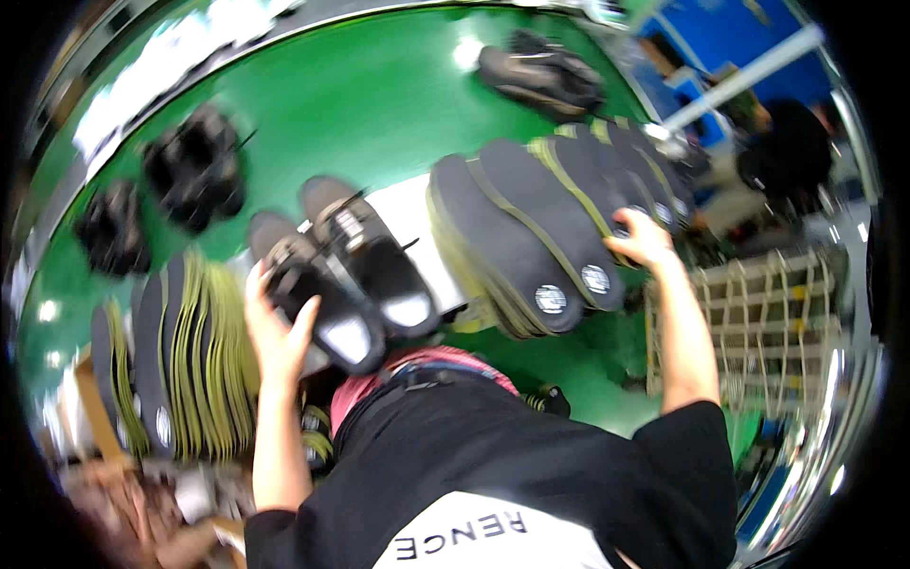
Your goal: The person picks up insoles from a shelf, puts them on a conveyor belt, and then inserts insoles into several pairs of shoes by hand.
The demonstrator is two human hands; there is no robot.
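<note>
A pair of dark brown and black shoes (365,237) lies side by side in front of me, toes pointing away, with pale insoles visible inside the heels. My left hand (277,327) is at the outer side of the left shoe (330,296), thumb and fingers spread apart against it. On the right, a row of dark grey insoles with yellow-green undersides (502,237) lies in overlapping stacks, round pale marks at the heels. My right hand (646,239) has its fingers curled onto the edge of an insole (590,180) among these stacks.
More stacked insoles (194,360) stand at the left beside a cardboard box (112,403). Dark shoes (194,166) sit at the far left of the green table (379,104), and another pair (540,76) at the back. A netted rack (749,322) stands at the right.
</note>
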